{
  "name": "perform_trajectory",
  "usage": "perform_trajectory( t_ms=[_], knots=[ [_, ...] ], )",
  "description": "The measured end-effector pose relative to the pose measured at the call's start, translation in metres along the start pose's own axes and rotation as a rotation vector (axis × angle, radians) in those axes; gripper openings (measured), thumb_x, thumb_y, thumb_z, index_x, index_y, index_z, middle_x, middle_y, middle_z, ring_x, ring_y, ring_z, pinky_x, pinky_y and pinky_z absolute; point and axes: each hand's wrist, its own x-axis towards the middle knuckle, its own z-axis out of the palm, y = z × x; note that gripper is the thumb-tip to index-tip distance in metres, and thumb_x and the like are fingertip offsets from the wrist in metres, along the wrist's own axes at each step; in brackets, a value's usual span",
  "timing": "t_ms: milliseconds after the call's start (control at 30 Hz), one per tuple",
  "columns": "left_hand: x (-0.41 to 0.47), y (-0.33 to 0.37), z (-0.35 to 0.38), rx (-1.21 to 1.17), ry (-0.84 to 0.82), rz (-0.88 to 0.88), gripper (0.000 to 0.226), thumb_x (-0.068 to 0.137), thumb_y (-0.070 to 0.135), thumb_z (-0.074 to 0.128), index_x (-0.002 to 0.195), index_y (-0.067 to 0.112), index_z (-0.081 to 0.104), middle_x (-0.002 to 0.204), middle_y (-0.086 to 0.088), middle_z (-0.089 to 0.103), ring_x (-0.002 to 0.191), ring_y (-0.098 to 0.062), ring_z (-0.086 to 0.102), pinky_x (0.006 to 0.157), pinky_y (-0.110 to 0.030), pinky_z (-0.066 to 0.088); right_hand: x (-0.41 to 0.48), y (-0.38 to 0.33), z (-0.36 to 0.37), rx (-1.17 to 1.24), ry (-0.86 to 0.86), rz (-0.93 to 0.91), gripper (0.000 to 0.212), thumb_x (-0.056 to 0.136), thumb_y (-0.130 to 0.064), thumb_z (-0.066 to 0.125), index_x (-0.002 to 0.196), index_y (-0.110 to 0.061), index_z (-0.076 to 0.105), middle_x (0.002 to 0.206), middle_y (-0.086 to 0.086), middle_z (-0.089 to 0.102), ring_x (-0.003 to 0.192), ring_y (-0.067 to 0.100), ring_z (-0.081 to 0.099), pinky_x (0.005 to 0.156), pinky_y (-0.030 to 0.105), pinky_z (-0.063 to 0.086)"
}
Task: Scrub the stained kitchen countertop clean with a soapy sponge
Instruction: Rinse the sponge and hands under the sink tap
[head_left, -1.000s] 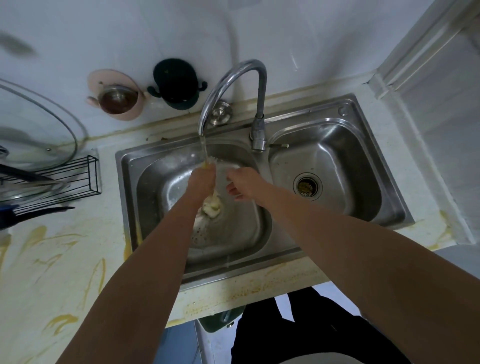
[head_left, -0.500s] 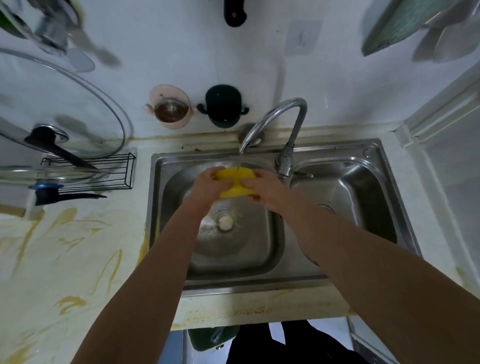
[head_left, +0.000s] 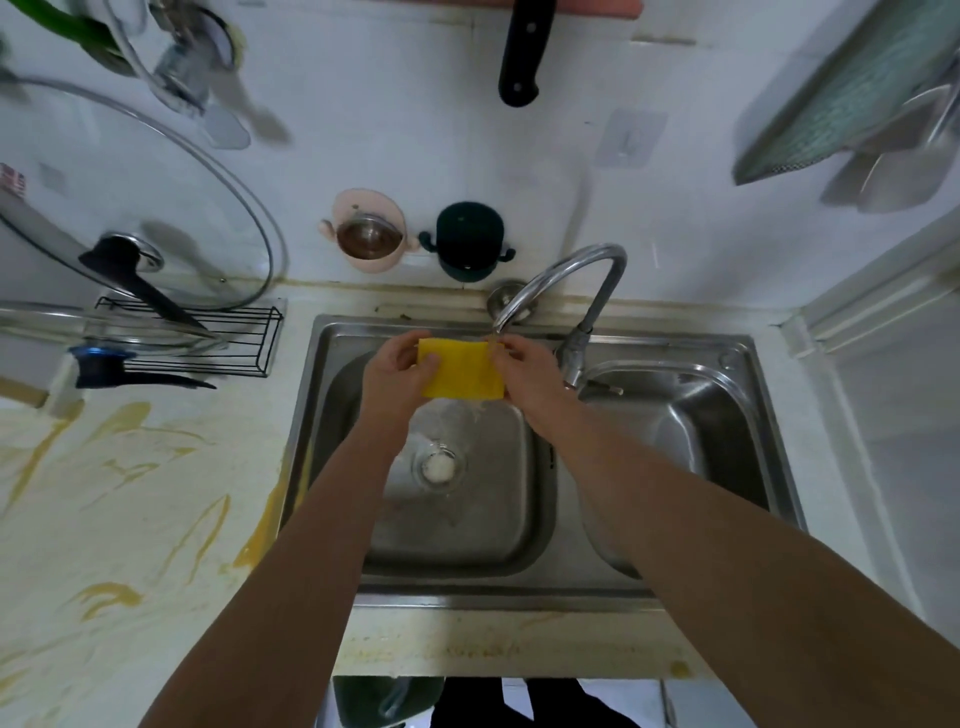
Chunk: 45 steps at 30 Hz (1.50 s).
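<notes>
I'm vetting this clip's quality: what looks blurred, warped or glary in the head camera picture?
Head view: the hanging metal utensils at top left are motion-smeared; the yellow rectangular sponge, left hand and right hand are sharp; the wide lens bows the steel double sink; glare streaks the curved chrome tap.

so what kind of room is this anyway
A home kitchen, most likely: a stainless double sink with a curved tap, a yellow-stained countertop beside it, and a glass pot lid standing in a wire rack.
</notes>
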Motion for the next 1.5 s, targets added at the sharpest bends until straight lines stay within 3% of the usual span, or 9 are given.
perform_trajectory(
  t_ms=[200,367,633,833,933,1100,1200,1333,1500],
  knots=[
    [-0.012,0.004,-0.016,-0.195,0.013,-0.097,0.034,0.098,0.019,0.069,0.132,0.022,0.063,0.127,-0.003,0.064,0.114,-0.025,0.064,0.087,-0.044,0.061,-0.002,-0.026,0.019,-0.147,0.033,0.002,0.039,0.104,-0.046,0.042,0.108,-0.012,0.061,0.1,0.005,0.057,0.092,0.019,0.055,0.079,0.034,0.045],
    [-0.018,0.003,-0.019,-0.248,0.042,-0.111,0.031,0.099,0.027,0.068,0.129,0.02,0.064,0.127,-0.007,0.064,0.114,-0.029,0.064,0.078,-0.037,0.058,0.001,-0.034,0.037,-0.198,-0.046,0.027,0.069,0.099,-0.065,0.029,0.124,-0.011,0.064,0.123,0.014,0.06,0.111,0.031,0.057,0.098,0.043,0.044],
    [-0.013,-0.002,-0.015,-0.237,0.038,-0.162,0.024,0.102,0.024,0.063,0.124,0.028,0.069,0.13,-0.004,0.059,0.118,-0.029,0.058,0.095,-0.051,0.058,0.007,-0.03,0.031,-0.034,-0.065,0.145,0.081,0.081,-0.076,0.049,0.136,-0.016,0.053,0.13,0.008,0.054,0.113,0.028,0.054,0.103,0.053,0.045],
    [0.003,0.006,0.009,-0.353,-0.008,-0.345,0.022,0.105,0.035,0.057,0.117,0.023,0.07,0.127,-0.011,0.059,0.116,-0.033,0.059,0.095,-0.056,0.057,-0.002,-0.017,-0.003,-0.087,-0.032,-0.013,0.035,0.086,-0.025,0.071,0.12,-0.02,0.065,0.112,-0.001,0.061,0.103,0.02,0.059,0.087,0.04,0.056],
    [0.01,0.005,0.026,-0.433,-0.053,-0.377,0.044,0.104,0.053,0.049,0.093,0.017,0.072,0.105,-0.01,0.073,0.105,-0.031,0.067,0.094,-0.056,0.056,-0.012,-0.01,-0.024,-0.1,-0.05,-0.131,0.038,0.084,-0.001,0.067,0.113,-0.025,0.065,0.105,-0.013,0.057,0.097,0.009,0.055,0.074,0.023,0.047],
    [0.015,0.009,0.054,-0.37,-0.009,-0.282,0.033,0.103,0.031,0.054,0.08,0.017,0.071,0.086,-0.005,0.073,0.093,-0.028,0.067,0.088,-0.05,0.057,-0.019,-0.003,-0.039,-0.019,-0.004,-0.177,0.047,0.076,0.012,0.064,0.1,-0.027,0.072,0.106,-0.008,0.068,0.099,0.009,0.062,0.075,0.024,0.054],
    [0.017,0.012,0.063,-0.304,-0.001,-0.251,0.029,0.102,0.02,0.053,0.082,0.02,0.074,0.095,-0.005,0.072,0.094,-0.026,0.064,0.073,-0.041,0.056,-0.021,-0.006,-0.046,0.042,0.032,-0.169,0.047,0.073,0.015,0.063,0.096,-0.025,0.072,0.1,-0.004,0.07,0.093,0.009,0.064,0.08,0.03,0.059],
    [0.023,0.023,0.079,-0.091,-0.109,-0.386,0.017,0.101,0.028,0.059,0.091,0.022,0.071,0.1,-0.012,0.071,0.084,-0.024,0.067,0.055,-0.031,0.056,-0.028,-0.014,-0.058,0.015,0.027,-0.217,0.043,0.074,0.014,0.062,0.093,-0.024,0.069,0.095,-0.006,0.067,0.086,0.001,0.061,0.064,0.013,0.049],
    [0.035,0.011,0.094,-0.068,-0.262,-0.525,0.048,0.097,0.034,0.06,0.136,0.006,0.061,0.119,-0.014,0.068,0.098,-0.03,0.066,0.091,-0.05,0.059,-0.028,-0.018,-0.062,-0.098,0.027,-0.297,0.041,0.069,0.009,0.064,0.091,-0.025,0.072,0.099,-0.008,0.07,0.098,0.01,0.061,0.079,0.029,0.053]
  ],
)
